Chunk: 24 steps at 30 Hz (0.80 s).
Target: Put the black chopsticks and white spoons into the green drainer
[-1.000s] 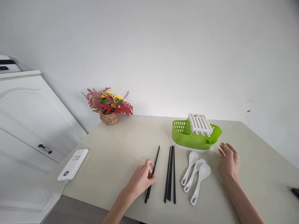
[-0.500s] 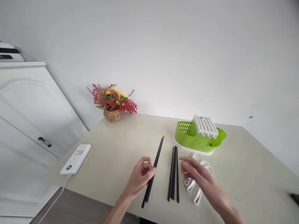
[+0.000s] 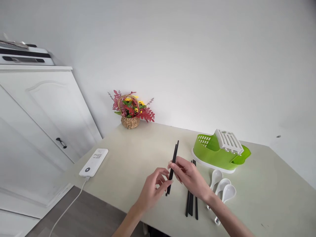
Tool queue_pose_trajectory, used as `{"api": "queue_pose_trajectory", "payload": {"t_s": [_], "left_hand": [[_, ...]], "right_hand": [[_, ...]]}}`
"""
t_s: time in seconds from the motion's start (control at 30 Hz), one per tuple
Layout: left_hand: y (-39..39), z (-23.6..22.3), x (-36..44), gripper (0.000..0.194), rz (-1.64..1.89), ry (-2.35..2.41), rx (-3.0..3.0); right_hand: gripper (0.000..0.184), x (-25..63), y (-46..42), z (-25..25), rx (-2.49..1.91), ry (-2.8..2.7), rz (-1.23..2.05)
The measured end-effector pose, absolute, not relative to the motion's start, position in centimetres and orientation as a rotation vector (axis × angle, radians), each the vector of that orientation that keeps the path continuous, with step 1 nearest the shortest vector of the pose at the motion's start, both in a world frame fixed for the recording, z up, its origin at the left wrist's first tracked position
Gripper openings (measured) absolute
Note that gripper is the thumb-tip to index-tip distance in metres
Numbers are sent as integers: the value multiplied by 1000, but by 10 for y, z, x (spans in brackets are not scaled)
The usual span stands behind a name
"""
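Observation:
A pair of black chopsticks [image 3: 175, 154] is held tilted above the table, one tip a little higher than the other. My left hand [image 3: 156, 186] pinches the lower part between thumb and fingers. Higher up, my right hand [image 3: 189, 174] grips the same pair. Under my right wrist, several more black chopsticks [image 3: 191, 205] lie side by side on the table, partly covered by the hand. Three white spoons [image 3: 223, 185] rest just right of them, their handles partly hidden by my right forearm.
Behind the spoons stands a green utensil holder [image 3: 212, 154] with a white slotted top. A wicker basket of artificial flowers [image 3: 130, 122] sits at the table's back left. A white power bank [image 3: 94, 162] with a cable lies at the left edge, near a white cabinet [image 3: 49, 125].
My right hand has moved left from over the spoons and now grips the chopsticks in my left hand. The camera view has shifted left.

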State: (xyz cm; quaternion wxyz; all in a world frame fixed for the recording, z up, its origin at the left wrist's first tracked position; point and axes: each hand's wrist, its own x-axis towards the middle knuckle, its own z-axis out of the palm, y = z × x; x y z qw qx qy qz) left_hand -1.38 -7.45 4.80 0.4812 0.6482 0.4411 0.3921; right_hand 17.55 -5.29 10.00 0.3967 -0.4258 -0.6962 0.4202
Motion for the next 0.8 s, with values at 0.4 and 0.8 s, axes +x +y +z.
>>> {"api": "queue_pose_trajectory", "payload": {"t_s": [0.4, 0.8], "left_hand": [[-65, 24, -16, 33, 984, 1090, 1679], [-60, 11, -20, 37, 903, 1129, 1705]], "right_hand": [[33, 176, -62, 91, -1033, -1946, 782], [34, 177, -59, 76, -1072, -1925, 766]]}}
